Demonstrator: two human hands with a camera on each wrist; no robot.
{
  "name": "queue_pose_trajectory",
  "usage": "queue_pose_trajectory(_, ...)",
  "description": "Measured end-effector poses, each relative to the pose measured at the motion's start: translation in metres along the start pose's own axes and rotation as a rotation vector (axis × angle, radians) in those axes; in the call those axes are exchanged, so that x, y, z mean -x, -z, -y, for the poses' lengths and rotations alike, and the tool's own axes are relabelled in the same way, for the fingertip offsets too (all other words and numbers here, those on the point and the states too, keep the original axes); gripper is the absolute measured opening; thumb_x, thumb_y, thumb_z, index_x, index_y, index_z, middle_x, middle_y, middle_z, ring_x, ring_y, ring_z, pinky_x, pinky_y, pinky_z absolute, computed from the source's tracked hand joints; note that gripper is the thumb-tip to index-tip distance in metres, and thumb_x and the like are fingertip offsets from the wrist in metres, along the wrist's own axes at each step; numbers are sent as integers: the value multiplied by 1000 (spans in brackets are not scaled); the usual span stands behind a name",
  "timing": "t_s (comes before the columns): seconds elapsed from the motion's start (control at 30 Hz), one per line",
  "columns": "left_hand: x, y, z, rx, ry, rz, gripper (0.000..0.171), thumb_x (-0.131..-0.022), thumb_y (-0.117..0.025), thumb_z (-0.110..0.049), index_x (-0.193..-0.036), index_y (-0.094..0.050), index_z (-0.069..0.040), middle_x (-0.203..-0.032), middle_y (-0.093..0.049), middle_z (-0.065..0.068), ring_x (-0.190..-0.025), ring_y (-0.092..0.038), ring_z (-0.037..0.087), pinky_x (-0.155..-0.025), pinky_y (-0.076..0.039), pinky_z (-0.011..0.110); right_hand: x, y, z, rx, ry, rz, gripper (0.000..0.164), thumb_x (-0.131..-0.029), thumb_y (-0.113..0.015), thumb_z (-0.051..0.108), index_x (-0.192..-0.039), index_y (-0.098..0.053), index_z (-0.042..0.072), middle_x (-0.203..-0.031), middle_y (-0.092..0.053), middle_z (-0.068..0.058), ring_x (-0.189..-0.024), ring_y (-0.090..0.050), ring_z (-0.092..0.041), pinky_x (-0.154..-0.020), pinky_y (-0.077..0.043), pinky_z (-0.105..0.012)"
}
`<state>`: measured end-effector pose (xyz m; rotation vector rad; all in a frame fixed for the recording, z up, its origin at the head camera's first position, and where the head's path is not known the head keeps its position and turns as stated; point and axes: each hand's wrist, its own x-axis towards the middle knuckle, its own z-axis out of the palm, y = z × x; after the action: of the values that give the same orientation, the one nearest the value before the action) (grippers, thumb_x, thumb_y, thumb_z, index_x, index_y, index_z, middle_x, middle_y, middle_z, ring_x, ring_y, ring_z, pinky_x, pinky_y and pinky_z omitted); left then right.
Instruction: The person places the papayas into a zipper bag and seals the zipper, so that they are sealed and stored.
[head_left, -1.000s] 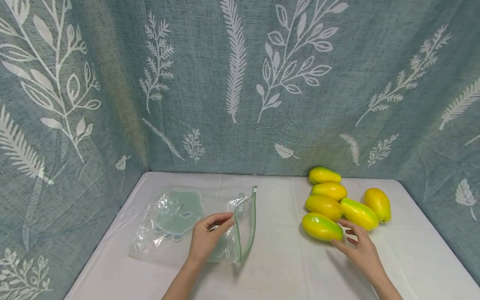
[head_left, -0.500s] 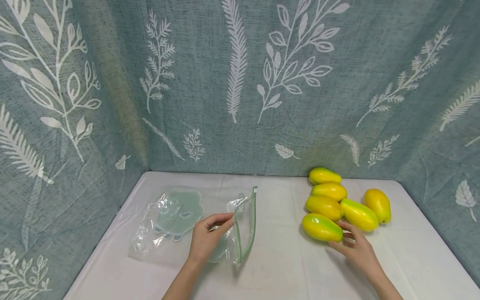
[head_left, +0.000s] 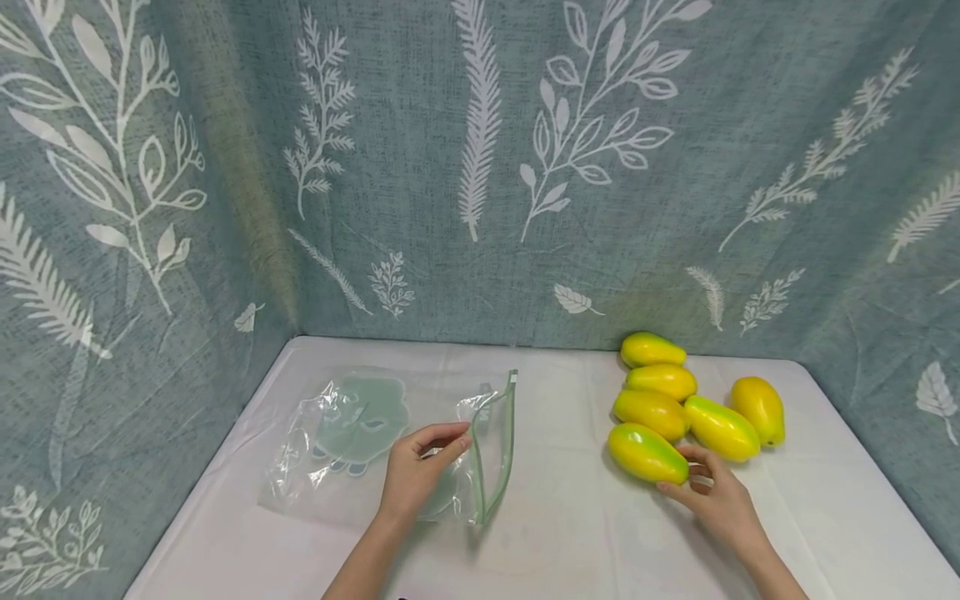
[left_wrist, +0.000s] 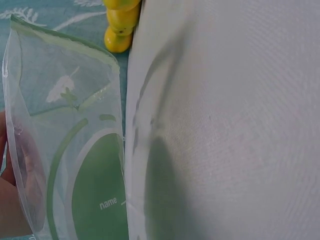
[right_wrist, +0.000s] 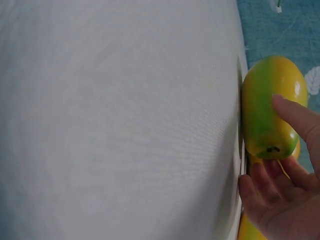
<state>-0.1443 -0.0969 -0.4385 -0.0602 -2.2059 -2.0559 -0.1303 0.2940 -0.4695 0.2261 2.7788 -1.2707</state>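
My left hand pinches the near edge of a clear zip bag between thumb and fingers. The bag lies on its side, its green-rimmed mouth gaping toward the right. Green printing and the word "name" show on the bag in the left wrist view. At the right, my right hand holds the end of the nearest yellow-green papaya. In the right wrist view, the thumb lies on the papaya and the other fingers reach to its far side, partly hidden. It sits on the table.
Several more papayas cluster behind and right of the held one, some touching each other. They rest on a white-covered table. A patterned blue-green curtain hangs along the back and both sides.
My right hand has drawn in on the nearest papaya, its fingers and thumb now closer around the end. The left hand keeps its pinch on the bag. The head view shifts slightly.
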Motion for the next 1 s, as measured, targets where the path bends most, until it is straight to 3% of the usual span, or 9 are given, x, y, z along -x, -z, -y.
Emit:
queue_pose_trajectory(0.47,0,1,0,6,0,6,18,-82,-79,-11,-99,-75,-4,-97,-73,7,-88,-66,12,-77,-54,22,5,0,7,-35,-5,-28,82,-79,-77,50,-135,-43,1,-138,-46,-24,-121,-51,-43,-88,-53,-43)
queue_pose_trajectory(0.7,-1,2,-1,22,10,4,19,-82,-78,-11,-100,-75,-5,-98,-73,5,-90,-66,13,-80,-53,24,6,-3,20,-44,39,-29,75,-81,-76,50,-134,-46,6,-138,-49,-18,-121,-52,-39,-95,-48,-50)
queue_pose_trajectory(1.0,-1,3,-3,51,47,4,18,-84,-77,-12,-101,-75,-7,-99,-72,2,-93,-65,17,-81,-53,26,9,-15,45,-126,46,0,70,-81,-78,44,-134,-49,9,-139,-49,-12,-121,-52,-33,-96,-46,-48)
